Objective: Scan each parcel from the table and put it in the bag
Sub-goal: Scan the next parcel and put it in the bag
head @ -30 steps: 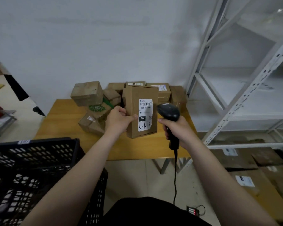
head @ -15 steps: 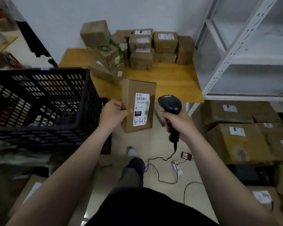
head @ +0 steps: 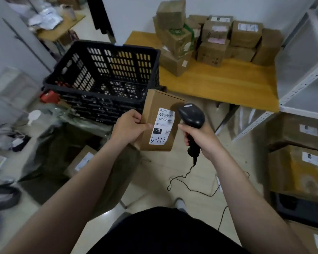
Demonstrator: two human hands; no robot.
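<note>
Parcel (head: 159,114) off the desk (head: 228,85), held in the air out past its near left corner and just beside the black crate (head: 106,76). Left hand (head: 130,127) gripped the box by its left edge, fingers curled behind, thumb laid across the front close to the white label (head: 163,126). Right hand (head: 200,138) was wrapped tight round the handle of the scanner (head: 191,116), its head crowding the label's right side; touching or not, could not tell. Stack of parcels (head: 209,39) waited along the desk's far edge. Olive bag (head: 50,154) slumped on the floor under the crate, apparently with a box already inside. Reading this as the scan, or the moment right after it. To do it well: draw the scanner head back so its window looks squarely over the whole barcode at the label's top, hold the box face steady and flat toward it, and mind the thumb does not creep over the print. Only on a confirmed read should the left hand swing the box down and left to the bag's mouth. The cable (head: 189,187) trailing over the floor looked like a snag risk underfoot.
</note>
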